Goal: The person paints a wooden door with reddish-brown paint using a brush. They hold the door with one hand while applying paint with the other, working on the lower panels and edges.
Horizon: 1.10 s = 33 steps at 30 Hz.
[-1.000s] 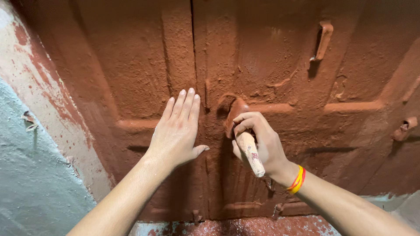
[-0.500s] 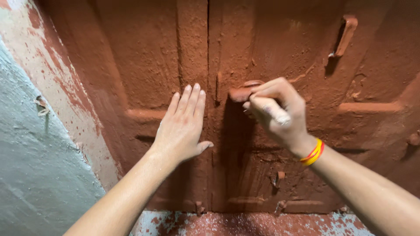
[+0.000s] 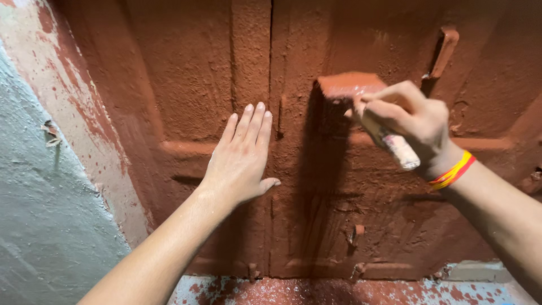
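While one left hand (image 3: pixel 241 164) lies flat and open on the red-brown double door (image 3: pixel 192 85), one right hand (image 3: pixel 415 121) grips one paintbrush (image 3: pixel 367 104), bristles against the right leaf. Grey wall (image 3: pixel 39 237) stands left; the spattered floor (image 3: pixel 339 291) lies below.

Door (image 3: pixel 186 85): rough, gritty red-brown paint, slight wet sheen, probably metal. Brush (image 3: pixel 361 99) handle: pale, paint-caked. Wall (image 3: pixel 39 226), lower left: matt grey plaster.

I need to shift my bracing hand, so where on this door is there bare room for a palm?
Free: the upper left panel above the left hand, and the lower right panel below the paintbrush. Crowded: around the right hand and handle.
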### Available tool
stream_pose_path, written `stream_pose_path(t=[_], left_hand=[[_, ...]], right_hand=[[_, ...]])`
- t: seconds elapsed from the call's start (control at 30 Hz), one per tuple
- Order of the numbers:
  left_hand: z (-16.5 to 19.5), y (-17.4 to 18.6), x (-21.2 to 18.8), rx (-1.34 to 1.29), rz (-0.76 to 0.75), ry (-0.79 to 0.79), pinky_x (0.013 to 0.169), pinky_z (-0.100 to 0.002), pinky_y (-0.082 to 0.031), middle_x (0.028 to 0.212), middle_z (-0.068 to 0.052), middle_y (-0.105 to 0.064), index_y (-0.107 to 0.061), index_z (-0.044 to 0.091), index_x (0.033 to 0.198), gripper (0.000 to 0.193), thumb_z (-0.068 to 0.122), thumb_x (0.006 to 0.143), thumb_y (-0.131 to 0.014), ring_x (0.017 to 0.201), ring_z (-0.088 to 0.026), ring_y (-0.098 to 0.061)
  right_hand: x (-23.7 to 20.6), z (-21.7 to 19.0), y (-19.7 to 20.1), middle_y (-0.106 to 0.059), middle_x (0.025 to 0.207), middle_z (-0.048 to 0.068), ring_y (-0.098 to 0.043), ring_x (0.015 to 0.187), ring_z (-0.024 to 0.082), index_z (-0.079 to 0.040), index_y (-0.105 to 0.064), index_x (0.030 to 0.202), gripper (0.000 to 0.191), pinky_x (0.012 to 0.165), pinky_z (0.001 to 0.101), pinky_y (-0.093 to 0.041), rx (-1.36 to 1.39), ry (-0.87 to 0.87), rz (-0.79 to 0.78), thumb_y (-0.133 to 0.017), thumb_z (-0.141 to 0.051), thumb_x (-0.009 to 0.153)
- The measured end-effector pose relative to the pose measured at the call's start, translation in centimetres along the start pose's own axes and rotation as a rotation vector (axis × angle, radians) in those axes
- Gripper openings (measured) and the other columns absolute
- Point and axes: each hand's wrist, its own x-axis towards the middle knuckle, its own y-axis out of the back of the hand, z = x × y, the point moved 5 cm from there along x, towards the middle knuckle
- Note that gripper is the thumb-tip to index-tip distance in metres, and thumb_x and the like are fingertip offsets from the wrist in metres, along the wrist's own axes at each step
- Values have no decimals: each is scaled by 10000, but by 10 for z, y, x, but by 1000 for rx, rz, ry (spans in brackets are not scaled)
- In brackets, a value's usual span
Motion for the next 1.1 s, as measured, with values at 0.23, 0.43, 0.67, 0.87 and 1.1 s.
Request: stream_pose_path(t=[0.23,0.43,0.67,0.87,1.1], left_hand=[[6,2,7,-49,58,-24,1224,-505,-159,1635,-293,-206,-184,-108,1513,1270,582,673,-840,1508,-399,-186],[13,-2,11,-95,83,-50,1223,-505,-167,1599,-294,-221,-194,-107,1514,1276,549,652,-868,1506,-405,-200],[21,-20,-2,-137,93,-75,1224,-504,-155,1599,-312,-202,-203,-122,1504,1264,521,647,-874,1506,-419,-187],[3,-37,-26,-175,82,-73,1233,-510,-148,1603,-317,-190,-205,-127,1509,1268,499,638,-881,1514,-427,-177],[-49,-48,-44,-165,115,-67,1223,-533,-158,1591,-333,-208,-225,-133,1503,1250,494,644,-882,1502,-447,-189]], right_hand=[[-9,-4,4,-622,1158,95,-713,900,138,-81,-778,1120,138,812,231,-649,2,-182,140,-826,-45,996],[-27,-27,-4,-656,1079,61,-688,971,160,-78,-762,1071,220,832,287,-590,130,-358,-18,-836,-40,867],[-62,-62,-35,-662,1043,63,-705,904,158,-131,-793,1064,317,745,262,-589,268,-535,-194,-781,-54,756],[-70,-103,-58,-661,1008,75,-723,835,203,-139,-767,1051,296,693,307,-594,244,-460,-267,-750,-59,766],[-52,-120,-80,-684,1008,68,-737,779,191,-146,-777,1062,301,644,302,-598,277,-441,-399,-742,-84,769]])
